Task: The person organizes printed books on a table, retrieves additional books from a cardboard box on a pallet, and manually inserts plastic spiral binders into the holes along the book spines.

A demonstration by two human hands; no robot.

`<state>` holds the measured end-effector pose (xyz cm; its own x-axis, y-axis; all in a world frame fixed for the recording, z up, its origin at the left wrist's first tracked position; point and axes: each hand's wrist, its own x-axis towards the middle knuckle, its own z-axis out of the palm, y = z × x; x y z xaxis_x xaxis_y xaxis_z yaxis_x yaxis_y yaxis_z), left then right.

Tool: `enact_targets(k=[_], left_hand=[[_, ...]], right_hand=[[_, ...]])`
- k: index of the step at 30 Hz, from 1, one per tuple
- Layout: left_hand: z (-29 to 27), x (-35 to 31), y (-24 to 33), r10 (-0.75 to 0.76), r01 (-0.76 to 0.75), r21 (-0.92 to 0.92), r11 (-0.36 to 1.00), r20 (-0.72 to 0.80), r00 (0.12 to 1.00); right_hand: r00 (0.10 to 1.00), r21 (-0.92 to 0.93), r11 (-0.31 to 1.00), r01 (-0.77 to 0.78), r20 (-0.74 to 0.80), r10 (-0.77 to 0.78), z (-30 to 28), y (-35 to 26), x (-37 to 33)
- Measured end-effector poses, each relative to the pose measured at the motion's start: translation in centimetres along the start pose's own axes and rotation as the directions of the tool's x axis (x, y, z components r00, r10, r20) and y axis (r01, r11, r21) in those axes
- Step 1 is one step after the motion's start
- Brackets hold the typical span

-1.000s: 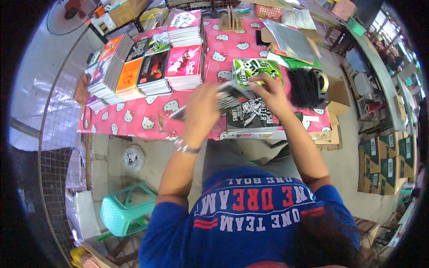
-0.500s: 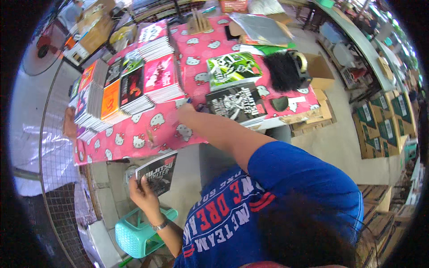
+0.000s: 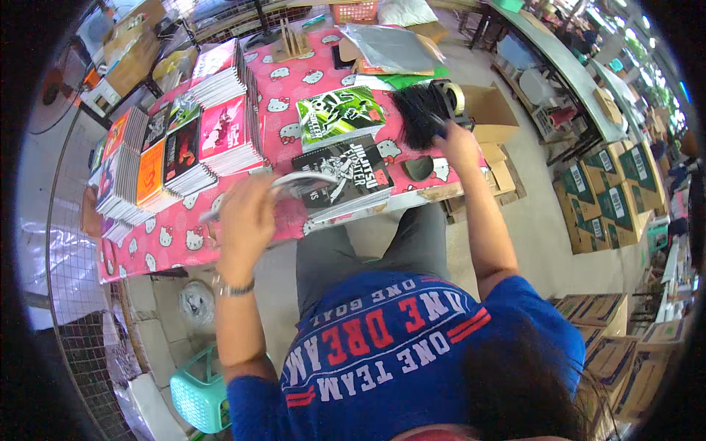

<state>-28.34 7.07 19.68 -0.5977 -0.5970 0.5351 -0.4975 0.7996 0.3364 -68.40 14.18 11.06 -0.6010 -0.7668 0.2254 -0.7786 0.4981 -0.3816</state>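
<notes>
My left hand (image 3: 248,220), closed and smeared by motion, grips a spiral notebook (image 3: 305,178) turned almost edge-on above the front of the table. To the right, my right hand (image 3: 460,149) bends its fingers down at the edge of a bundle of thin black strands (image 3: 418,114). A small dark thing shows at those fingertips, too blurred to name. Between my hands lies a stack of black-covered notebooks (image 3: 346,173). Behind it sits a stack of green-covered notebooks (image 3: 340,114). A dark rounded piece (image 3: 418,168) lies just left of my right wrist.
Several stacks of spiral notebooks (image 3: 232,128) fill the left of the pink patterned table cover (image 3: 165,239). A tape roll in a dispenser (image 3: 452,95) stands by the strands, an open carton (image 3: 489,114) beyond. A turquoise stool (image 3: 198,393) is at lower left, cartons (image 3: 607,195) at right.
My left hand has lifted the notebook from beside the table to above its front edge. My right hand has moved from beside the notebook stacks rightward to the black strands. The view has shifted.
</notes>
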Motion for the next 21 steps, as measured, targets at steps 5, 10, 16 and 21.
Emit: enact_targets(k=[5,10,16,21], left_hand=[[7.1,6.6,0.5,0.256,-0.235,-0.133,0.963,0.174,0.951],[10.9,8.4,1.6,0.261,-0.259,-0.053,0.964,0.356,0.898],[10.6,6.9,2.1,0.240,-0.240,-0.035,0.970,0.269,0.933],[10.7,7.2,1.9,0.255,-0.248,-0.060,0.967,0.199,0.946]], right_hand=[[0.953,-0.271,0.939,-0.211,0.157,0.260,7.0,12.2,-1.6],[0.979,-0.210,0.976,-0.053,0.184,0.093,7.6,13.8,-1.9],[0.958,0.638,0.770,0.004,0.218,-0.186,0.7,0.4,-5.3],[0.856,0.697,0.586,0.413,-0.079,-0.510,-1.2,-6.2,-5.6]])
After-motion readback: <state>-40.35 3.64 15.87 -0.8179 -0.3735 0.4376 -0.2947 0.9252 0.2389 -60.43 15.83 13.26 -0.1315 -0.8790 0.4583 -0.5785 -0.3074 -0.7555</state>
